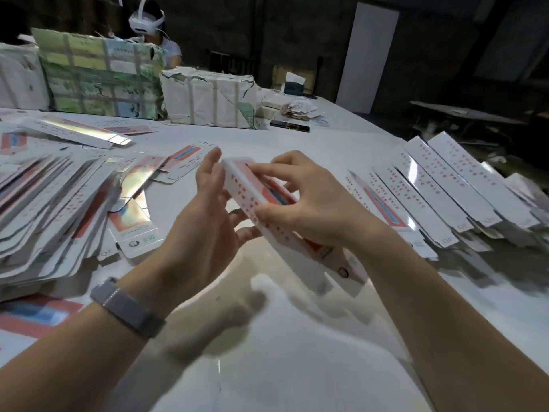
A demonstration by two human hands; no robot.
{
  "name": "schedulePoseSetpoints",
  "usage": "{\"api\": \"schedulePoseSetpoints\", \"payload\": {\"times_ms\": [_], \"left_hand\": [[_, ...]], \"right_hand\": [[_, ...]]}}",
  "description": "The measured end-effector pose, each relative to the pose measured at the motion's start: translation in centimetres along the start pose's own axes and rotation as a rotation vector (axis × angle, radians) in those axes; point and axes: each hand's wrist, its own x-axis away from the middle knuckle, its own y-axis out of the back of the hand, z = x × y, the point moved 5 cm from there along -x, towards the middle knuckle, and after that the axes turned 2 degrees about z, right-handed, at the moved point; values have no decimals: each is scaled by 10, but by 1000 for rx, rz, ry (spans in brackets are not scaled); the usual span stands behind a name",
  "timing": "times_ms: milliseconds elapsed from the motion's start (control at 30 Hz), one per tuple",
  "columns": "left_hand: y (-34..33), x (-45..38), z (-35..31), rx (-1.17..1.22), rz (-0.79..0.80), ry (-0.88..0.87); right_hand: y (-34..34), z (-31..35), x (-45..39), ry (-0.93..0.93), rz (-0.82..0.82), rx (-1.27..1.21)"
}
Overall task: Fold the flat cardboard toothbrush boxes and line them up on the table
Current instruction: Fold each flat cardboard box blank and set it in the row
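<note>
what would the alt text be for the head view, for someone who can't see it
Two bare hands hold a half-folded toothbrush box above a white table, the right hand gripping it and the left hand steadying its far end. Flat boxes pile up on the left; folded boxes line up on the right.

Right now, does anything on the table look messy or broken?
Yes. The flat boxes on the left lie in a sloppy, slipping heap, not a neat stack. The wrapped bundles at the back have torn, ragged paper. The folded boxes on the right sit in a fairly tidy row.
</note>
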Motion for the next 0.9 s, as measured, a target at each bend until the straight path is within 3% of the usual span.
{"api": "schedulePoseSetpoints", "payload": {"times_ms": [100,167,267,333,467,567,700,767,833,900], "left_hand": [[-4,1,-3,-92,-30,-34],[-3,3,-2,-172,-34,-32],[1,2,-1,-255,-53,-34],[5,1,-1,-273,-62,-40],[13,0,-5,-372,-55,-53],[22,-2,-16,-595,-131,-133],[60,-6,-50,-1497,-454,-350],[90,-6,-59,-1837,-589,-120],[115,-2,-65,-1913,-649,156],[132,3,-73,-1892,-710,310]], "right_hand": [[46,-30,1,-153,-233,181],[78,-63,10,-355,-378,317],[94,-106,25,-647,-363,394],[87,-119,25,-708,-286,456],[83,-116,20,-659,-340,528],[75,-91,12,-484,-404,452],[35,-34,4,-172,-381,149],[9,-9,5,-72,-296,-10],[-13,9,8,-20,-196,-203],[-28,20,8,-6,-134,-397]]}}
